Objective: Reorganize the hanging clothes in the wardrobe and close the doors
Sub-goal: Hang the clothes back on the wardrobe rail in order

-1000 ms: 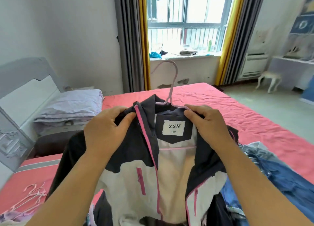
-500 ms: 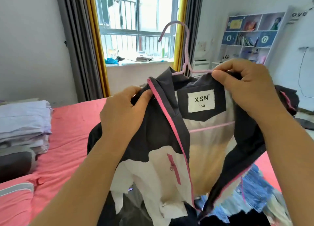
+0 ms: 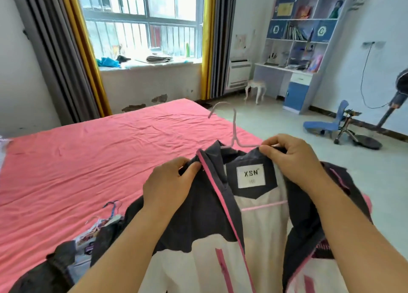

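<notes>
A dark grey and white jacket [image 3: 212, 222] with pink trim and an "XSN" label hangs on a pale pink hanger [image 3: 233, 127], held up in front of me above the bed. My left hand [image 3: 170, 186] pinches the jacket's left collar edge. My right hand [image 3: 293, 158] grips the right side of the collar at the hanger's shoulder. The hanger's hook sticks up above the collar. No wardrobe is in view.
A bed with a pink sheet [image 3: 88, 156] fills the left. More clothes and hangers [image 3: 97, 228] lie on it at lower left. Beyond are a window with curtains [image 3: 141, 23], a desk with shelves [image 3: 302, 50], a small stool [image 3: 255, 89] and an overturned blue chair [image 3: 331, 125].
The view has swung right and down. The jacket and both hands have dropped lower in view; both hands keep their hold on the collar.
</notes>
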`<state>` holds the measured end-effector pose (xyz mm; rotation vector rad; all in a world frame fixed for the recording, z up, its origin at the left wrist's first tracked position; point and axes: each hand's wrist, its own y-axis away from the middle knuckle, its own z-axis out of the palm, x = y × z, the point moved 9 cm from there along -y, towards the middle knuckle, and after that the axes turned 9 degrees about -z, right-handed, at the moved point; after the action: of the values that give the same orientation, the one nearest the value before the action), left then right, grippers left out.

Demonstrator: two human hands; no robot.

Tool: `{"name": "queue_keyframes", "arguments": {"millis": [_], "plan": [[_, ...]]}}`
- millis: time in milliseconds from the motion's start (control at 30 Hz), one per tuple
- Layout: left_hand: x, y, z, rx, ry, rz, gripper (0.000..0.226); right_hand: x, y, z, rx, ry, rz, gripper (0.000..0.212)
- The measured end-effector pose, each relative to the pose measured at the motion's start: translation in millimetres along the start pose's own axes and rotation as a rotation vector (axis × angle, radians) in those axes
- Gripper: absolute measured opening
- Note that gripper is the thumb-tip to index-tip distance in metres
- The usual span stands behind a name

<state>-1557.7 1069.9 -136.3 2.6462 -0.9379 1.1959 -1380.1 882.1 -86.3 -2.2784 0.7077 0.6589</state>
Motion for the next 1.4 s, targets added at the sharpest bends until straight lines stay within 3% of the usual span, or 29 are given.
{"name": "queue_keyframes", "arguments": {"millis": [133, 300, 467, 600, 700, 833, 1067, 1400], "plan": [[-28.2, -30.8, 89.2, -0.116, -0.055, -0.111, 0.027, 109.7, -11.0, 57.2, -0.111, -0.051, 0.144, 0.012], [-56.6, -68.0, 175.7, -0.165, -0.168, -0.189, 0.025, 212.8, -19.5, 123.5, -0.219, -0.143, 0.25, 0.007], [-88.9, -99.2, 245.8, -0.191, -0.262, -0.259, 0.027, 284.4, -30.5, 173.5, -0.289, -0.18, 0.32, 0.014], [-113.3, -122.5, 284.6, -0.174, -0.338, -0.292, 0.032, 322.2, -46.2, 204.3, -0.282, -0.154, 0.313, 0.007], [-126.1, -134.8, 296.1, -0.118, -0.391, -0.323, 0.04, 339.1, -57.9, 218.3, -0.27, -0.093, 0.3, 0.034], [-134.9, -138.9, 304.2, -0.121, -0.378, -0.345, 0.037, 337.5, -63.5, 232.3, -0.288, -0.123, 0.271, 0.038], [-162.5, -107.6, 287.0, -0.169, -0.307, -0.395, 0.031, 290.6, -42.1, 276.1, -0.431, -0.24, 0.244, 0.02], [-290.2, -26.3, 186.8, -0.142, -0.256, -0.602, 0.031, 166.8, 18.1, 395.5, -0.656, -0.327, 0.121, 0.015]]}}
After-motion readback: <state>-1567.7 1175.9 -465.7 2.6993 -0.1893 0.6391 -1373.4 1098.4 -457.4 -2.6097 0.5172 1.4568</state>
